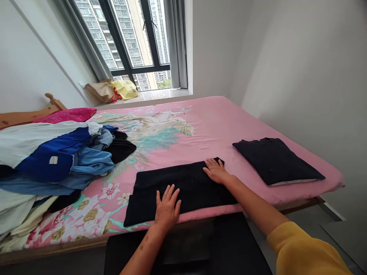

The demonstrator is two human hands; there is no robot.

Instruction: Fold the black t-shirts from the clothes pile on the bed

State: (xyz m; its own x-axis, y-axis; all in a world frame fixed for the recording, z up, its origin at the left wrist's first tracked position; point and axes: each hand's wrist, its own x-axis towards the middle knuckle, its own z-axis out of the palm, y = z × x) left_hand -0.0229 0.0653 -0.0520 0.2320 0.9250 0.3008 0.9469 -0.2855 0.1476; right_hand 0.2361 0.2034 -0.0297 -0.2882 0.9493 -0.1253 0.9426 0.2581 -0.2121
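A black folded garment (189, 187), perhaps trousers, lies flat along the front edge of the bed. My left hand (167, 206) rests palm down on its near middle part, fingers spread. Near the garment's far right corner, my right hand (215, 170) also presses flat on the cloth with its fingers stretched out. Neither hand grips anything. To the right lies a dark folded top (276, 160) with its neckline towards the wall, apart from both hands.
A heap of loose clothes (57, 152) covers the bed's left side, by a magenta pillow (69, 114). The pink flowered sheet (212, 122) spreads over the bed. A brown paper bag (100, 91) and a yellow bag (125, 89) stand on the window sill.
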